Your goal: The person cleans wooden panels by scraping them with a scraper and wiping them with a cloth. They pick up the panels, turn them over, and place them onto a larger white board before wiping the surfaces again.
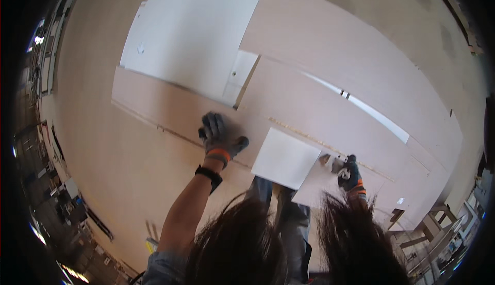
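My left hand (220, 135), in a grey work glove with an orange cuff, rests with its fingers spread on a pinkish-brown board (170, 99). To the right, my right hand (351, 176), in a matching glove, is closed around a small grey-white thing (342, 171); blur hides its kind. Between my hands, near my body, lies a white square panel (286, 157). A narrow strip with a rough, yellowish edge (304, 135) runs just beyond that panel. My right forearm is mostly hidden by dark hair.
A large white panel (196, 32) lies at the far left on the pinkish-brown boards. A long white strip (379, 117) shows between boards at the right. A wooden frame (430, 228) stands at the lower right. Shelving and clutter (67, 202) line the left side.
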`<control>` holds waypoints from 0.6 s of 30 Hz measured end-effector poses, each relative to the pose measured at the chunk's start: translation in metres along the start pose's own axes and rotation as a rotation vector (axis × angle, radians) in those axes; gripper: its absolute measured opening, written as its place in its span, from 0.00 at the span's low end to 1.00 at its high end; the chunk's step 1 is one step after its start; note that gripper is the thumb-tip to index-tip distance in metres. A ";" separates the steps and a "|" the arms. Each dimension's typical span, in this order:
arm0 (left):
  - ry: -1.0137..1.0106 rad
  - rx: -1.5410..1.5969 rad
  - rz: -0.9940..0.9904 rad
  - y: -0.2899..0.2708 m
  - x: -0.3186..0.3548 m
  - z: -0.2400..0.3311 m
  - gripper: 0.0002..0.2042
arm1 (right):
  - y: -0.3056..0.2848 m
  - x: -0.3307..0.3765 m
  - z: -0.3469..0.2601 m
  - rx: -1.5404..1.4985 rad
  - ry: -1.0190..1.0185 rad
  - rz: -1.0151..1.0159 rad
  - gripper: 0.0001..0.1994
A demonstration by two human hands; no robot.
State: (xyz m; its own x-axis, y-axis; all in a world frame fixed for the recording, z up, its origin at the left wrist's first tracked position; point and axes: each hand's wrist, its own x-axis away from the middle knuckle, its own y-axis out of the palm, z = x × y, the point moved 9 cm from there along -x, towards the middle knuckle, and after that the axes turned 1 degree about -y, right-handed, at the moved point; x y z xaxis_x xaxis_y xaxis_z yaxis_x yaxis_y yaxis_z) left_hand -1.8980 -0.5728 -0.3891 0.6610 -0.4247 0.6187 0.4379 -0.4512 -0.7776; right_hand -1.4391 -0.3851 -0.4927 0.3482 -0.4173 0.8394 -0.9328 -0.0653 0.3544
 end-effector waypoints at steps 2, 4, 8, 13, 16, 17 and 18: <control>0.009 0.225 0.098 0.004 -0.004 0.020 0.56 | -0.029 -0.006 -0.010 0.068 -0.007 0.055 0.22; 0.080 0.145 0.248 -0.012 -0.003 0.006 0.54 | 0.043 0.006 -0.003 0.468 0.081 0.099 0.26; 0.312 0.150 0.311 -0.018 -0.010 0.064 0.50 | 0.035 0.014 -0.039 0.688 0.077 0.245 0.26; 0.285 0.087 0.459 -0.015 -0.016 0.066 0.45 | 0.104 0.040 -0.071 1.614 -0.752 -0.495 0.18; 0.301 0.010 0.474 -0.028 -0.025 0.053 0.43 | 0.059 0.030 -0.047 1.602 0.137 -0.429 0.19; 0.290 0.009 0.462 -0.032 -0.027 0.048 0.43 | 0.057 0.028 -0.038 1.605 0.151 -0.441 0.19; 0.317 0.050 0.397 -0.035 -0.029 0.050 0.43 | 0.038 0.021 -0.039 1.160 0.237 -0.174 0.23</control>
State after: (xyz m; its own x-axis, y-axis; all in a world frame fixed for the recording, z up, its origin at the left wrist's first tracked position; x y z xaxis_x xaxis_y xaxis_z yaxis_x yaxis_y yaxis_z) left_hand -1.9019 -0.5052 -0.3858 0.5682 -0.7766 0.2721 0.2244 -0.1719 -0.9592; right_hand -1.4637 -0.3615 -0.4454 0.3732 -0.1523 0.9151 -0.3567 -0.9342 -0.0100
